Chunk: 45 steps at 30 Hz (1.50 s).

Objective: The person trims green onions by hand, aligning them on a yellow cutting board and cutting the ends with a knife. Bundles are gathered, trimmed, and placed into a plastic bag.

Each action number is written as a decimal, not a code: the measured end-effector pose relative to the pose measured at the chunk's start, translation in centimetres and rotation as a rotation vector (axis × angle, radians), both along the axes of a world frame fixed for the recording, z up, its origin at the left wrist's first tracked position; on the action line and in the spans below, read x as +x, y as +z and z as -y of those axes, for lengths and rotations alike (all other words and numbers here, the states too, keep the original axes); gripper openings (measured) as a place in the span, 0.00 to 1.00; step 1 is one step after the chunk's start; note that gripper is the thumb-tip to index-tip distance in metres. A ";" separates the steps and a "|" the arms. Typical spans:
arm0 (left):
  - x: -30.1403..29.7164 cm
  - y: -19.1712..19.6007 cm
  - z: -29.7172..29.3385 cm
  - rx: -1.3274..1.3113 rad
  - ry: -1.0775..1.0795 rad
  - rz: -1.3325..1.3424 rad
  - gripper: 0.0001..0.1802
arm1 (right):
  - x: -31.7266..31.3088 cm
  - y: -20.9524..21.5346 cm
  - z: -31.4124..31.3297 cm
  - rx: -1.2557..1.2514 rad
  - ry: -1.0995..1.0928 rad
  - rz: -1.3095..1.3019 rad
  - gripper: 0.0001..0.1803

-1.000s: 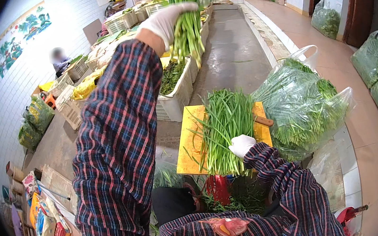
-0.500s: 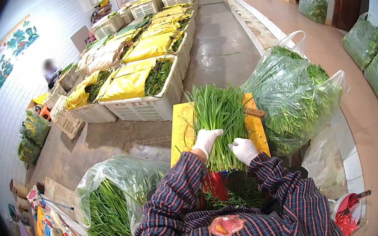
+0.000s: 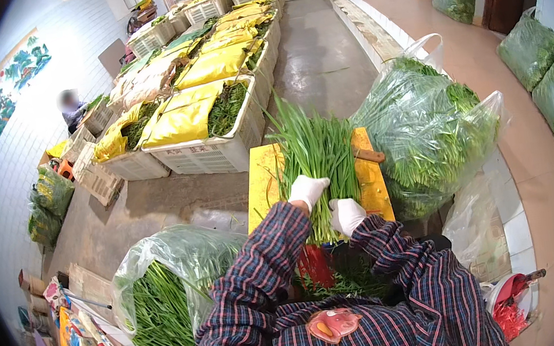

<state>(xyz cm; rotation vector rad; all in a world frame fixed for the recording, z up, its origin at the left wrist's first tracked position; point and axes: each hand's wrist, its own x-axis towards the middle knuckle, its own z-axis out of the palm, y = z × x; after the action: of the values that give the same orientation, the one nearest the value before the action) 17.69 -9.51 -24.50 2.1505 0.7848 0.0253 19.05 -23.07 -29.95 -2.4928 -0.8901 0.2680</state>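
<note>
A thick bunch of garlic chives (image 3: 319, 150) lies on a yellow board (image 3: 262, 178), leaf tips pointing away from me and pale stems toward me. My left hand (image 3: 310, 191), in a white glove, is closed over the middle of the bunch. Lower down, my right hand (image 3: 348, 215), gloved the same way, grips the stems at the right side. Its fingertips are partly hidden among the stalks. A knife with a wooden handle (image 3: 368, 155) rests at the board's right side, its blade hidden by the leaves. Below the board's near edge hangs something red (image 3: 315, 266).
A clear bag of chives (image 3: 162, 307) stands at my left, another big bag (image 3: 426, 139) at my right. Ahead are rows of white crates (image 3: 205, 156) topped with yellow covers. Filled bags (image 3: 553, 87) line the right wall. Another person (image 3: 71, 110) is at the far left.
My left hand has shifted slightly right and up along the bunch. The right hand has moved a little left, closer to it, and the stems are drawn narrower; some leaves stick up higher.
</note>
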 end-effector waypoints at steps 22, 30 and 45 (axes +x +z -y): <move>-12.7 -3.6 -3.8 0.282 0.177 0.522 0.16 | 5.4 0.2 -4.4 0.356 0.579 0.423 0.08; -10.5 -8.5 -6.3 0.062 0.046 0.064 0.29 | 4.1 1.1 -5.7 0.299 0.579 0.570 0.07; -5.0 -2.5 -4.2 -0.169 -0.185 -0.068 0.59 | 5.2 -0.8 -6.1 0.748 0.415 -0.248 0.10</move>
<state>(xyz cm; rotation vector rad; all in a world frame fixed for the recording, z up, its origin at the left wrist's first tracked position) 12.66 -5.28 -26.96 2.0627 0.6005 -0.2042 24.21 -16.92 -30.72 -1.5491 -1.1356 0.3004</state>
